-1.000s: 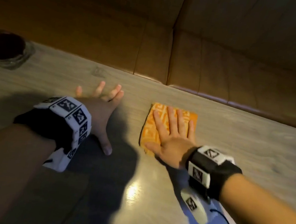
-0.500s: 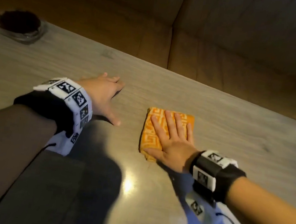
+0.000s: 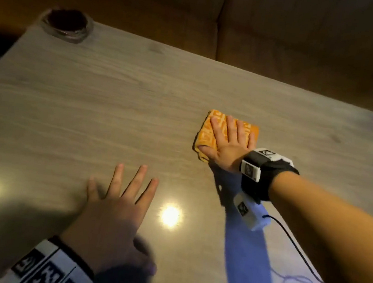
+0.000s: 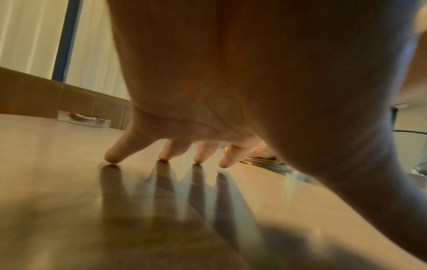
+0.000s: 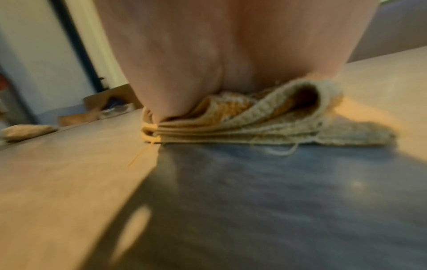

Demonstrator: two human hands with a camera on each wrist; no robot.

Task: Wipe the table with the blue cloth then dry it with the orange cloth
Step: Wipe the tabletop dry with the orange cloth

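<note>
At the far left corner of the tabletop (image 3: 115,98) there's a round glass ashtray (image 3: 67,24) with something dark in it, sitting right by the edge. Moving right, the left hand (image 3: 114,215) is down near the front of the tabletop with its fingers spread apart and straight; from the wrist view the fingertips (image 4: 112,159) are touching the wood while the palm is lifted off it, and it's holding nothing. Just right of that hand there's a bright lamp glare (image 3: 170,215) on the wood. Further right and a bit farther back, the orange cloth (image 3: 208,132) is folded into a thick pad lying flat on the tabletop, and the right hand (image 3: 227,146) is pressed flat on top of it, fingers straight and a little apart, thumb out along the cloth's near-left edge. The wrist view shows the stacked folds squashed under the palm, with loose threads sticking out. Behind the tabletop is a brown couch (image 3: 289,36). Can't spot the blue cloth in any view.
</note>
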